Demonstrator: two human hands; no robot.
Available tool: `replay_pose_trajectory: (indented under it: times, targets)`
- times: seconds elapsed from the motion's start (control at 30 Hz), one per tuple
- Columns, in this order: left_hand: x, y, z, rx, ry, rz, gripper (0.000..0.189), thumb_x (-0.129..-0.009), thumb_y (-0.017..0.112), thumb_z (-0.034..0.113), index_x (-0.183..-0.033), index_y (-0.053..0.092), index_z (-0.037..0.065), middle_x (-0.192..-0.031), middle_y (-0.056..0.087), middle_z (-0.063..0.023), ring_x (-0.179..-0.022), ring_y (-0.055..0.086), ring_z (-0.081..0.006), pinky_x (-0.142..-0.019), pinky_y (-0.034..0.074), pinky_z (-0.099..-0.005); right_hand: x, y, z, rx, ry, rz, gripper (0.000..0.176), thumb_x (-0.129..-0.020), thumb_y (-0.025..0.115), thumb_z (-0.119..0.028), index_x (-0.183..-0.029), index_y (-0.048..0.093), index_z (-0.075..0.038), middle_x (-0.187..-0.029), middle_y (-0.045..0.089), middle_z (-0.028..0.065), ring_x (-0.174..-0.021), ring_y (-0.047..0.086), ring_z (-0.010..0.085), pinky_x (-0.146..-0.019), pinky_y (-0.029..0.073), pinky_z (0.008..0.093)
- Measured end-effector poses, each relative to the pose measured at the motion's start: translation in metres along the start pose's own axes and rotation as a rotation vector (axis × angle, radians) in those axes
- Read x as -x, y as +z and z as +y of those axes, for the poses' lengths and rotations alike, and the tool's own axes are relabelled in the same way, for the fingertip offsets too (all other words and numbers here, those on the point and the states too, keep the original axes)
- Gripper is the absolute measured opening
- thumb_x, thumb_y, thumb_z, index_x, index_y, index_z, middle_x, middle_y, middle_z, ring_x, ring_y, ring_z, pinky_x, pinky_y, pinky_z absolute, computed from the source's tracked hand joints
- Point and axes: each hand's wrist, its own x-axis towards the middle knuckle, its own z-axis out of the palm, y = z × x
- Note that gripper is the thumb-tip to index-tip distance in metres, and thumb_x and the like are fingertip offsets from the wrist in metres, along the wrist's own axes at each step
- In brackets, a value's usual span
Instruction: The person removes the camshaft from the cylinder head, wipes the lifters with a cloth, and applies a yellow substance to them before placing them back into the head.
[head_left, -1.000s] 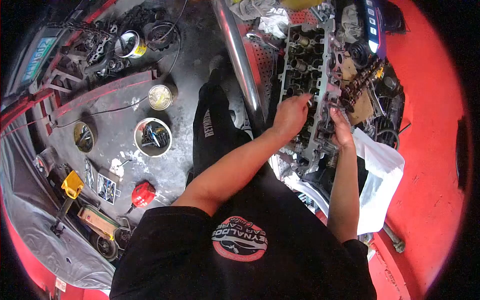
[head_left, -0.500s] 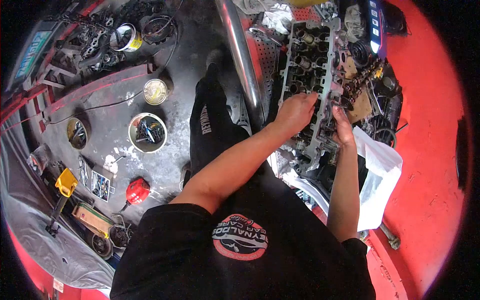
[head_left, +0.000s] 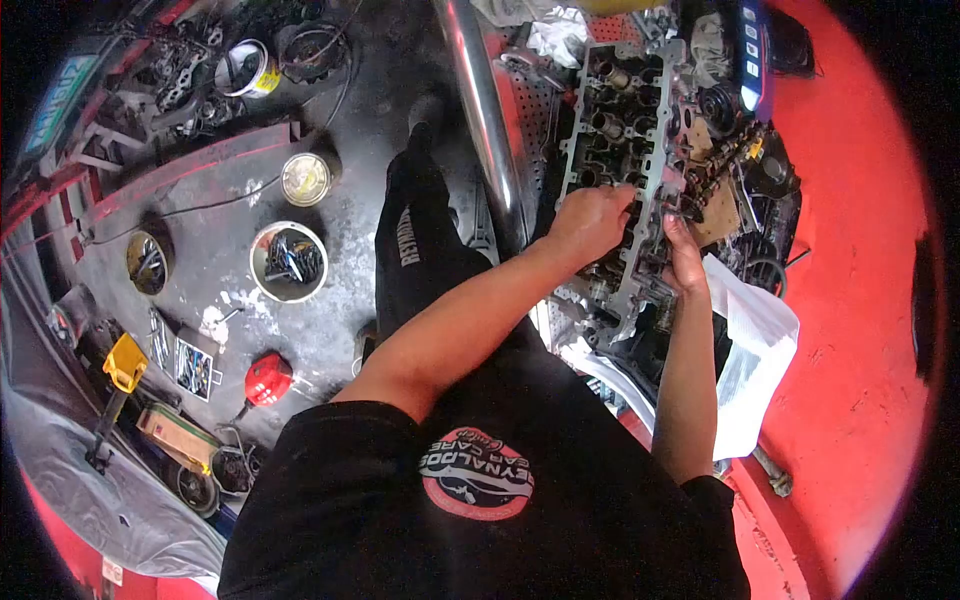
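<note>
A metal engine cylinder head (head_left: 648, 170) lies before me on the right, its open bores and valve area facing up. My left hand (head_left: 592, 222) is over its middle, with fingers closed in a pinch pointing down toward the bores. What lies between those fingertips, if anything, is hidden. My right hand (head_left: 686, 258) grips the right side of the cylinder head near its lower part. Its thumb shows along the edge, and the other fingers are mostly hidden. White plastic sheeting (head_left: 755, 350) hangs below my right hand.
A thick shiny metal tube (head_left: 482, 120) runs left of the cylinder head. Cardboard (head_left: 718, 215) and engine parts lie to its right. On the floor stand a white bucket of tools (head_left: 288, 262), a lidded can (head_left: 306, 179), a tool case (head_left: 194, 370) and a red object (head_left: 268, 379).
The view has shifted slightly, moving the floor items a little left. Both hands keep nearly the same place on the cylinder head.
</note>
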Motion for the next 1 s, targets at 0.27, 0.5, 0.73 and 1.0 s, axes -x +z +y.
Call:
replay_pose_trajectory:
  times: [0.27, 0.5, 0.73, 1.0]
  targets:
    - [0.004, 0.003, 0.006, -0.007, -0.043, 0.076, 0.026, -0.08, 0.063, 0.012, -0.104, 0.059, 0.005, -0.084, 0.064, -0.0201, -0.078, 0.063, -0.0396, -0.071, 0.05, -0.0484, 0.01, 0.015, -0.013, -0.072, 0.043, -0.025, 0.053, -0.094, 0.057, -0.039, -0.134, 0.046, -0.007, -0.13, 0.053, 0.0061, -0.121, 0.047, 0.019, -0.103, 0.035, 0.034]
    - [0.005, 0.009, 0.007, 0.033, -0.04, 0.14, 0.029, -0.079, 0.064, 0.011, -0.107, 0.06, 0.006, -0.085, 0.064, -0.0201, -0.078, 0.063, -0.04, -0.069, 0.05, -0.0484, 0.019, 0.024, -0.021, -0.11, 0.028, 0.01, 0.049, -0.093, 0.059, -0.039, -0.13, 0.05, -0.007, -0.122, 0.056, 0.0045, -0.112, 0.051, 0.017, -0.098, 0.038, 0.0332]
    - [0.006, 0.015, 0.008, 0.027, -0.065, 0.161, 0.023, -0.078, 0.063, 0.012, -0.1, 0.059, 0.005, -0.08, 0.063, -0.0203, -0.075, 0.064, -0.0388, -0.067, 0.05, -0.0482, 0.018, 0.021, -0.019, -0.03, 0.018, 0.06, 0.053, -0.092, 0.061, -0.04, -0.131, 0.049, -0.006, -0.126, 0.055, 0.0051, -0.117, 0.047, 0.017, -0.101, 0.035, 0.0346]
    - [0.004, 0.012, 0.007, 0.038, -0.014, 0.169, 0.031, -0.078, 0.064, 0.01, -0.109, 0.058, 0.005, -0.08, 0.065, -0.019, -0.077, 0.063, -0.0406, -0.069, 0.05, -0.0492, 0.003, 0.005, -0.003, 0.027, -0.046, 0.015, 0.052, -0.092, 0.059, -0.04, -0.132, 0.05, -0.008, -0.127, 0.054, 0.0036, -0.12, 0.043, 0.0153, -0.106, 0.026, 0.0334]
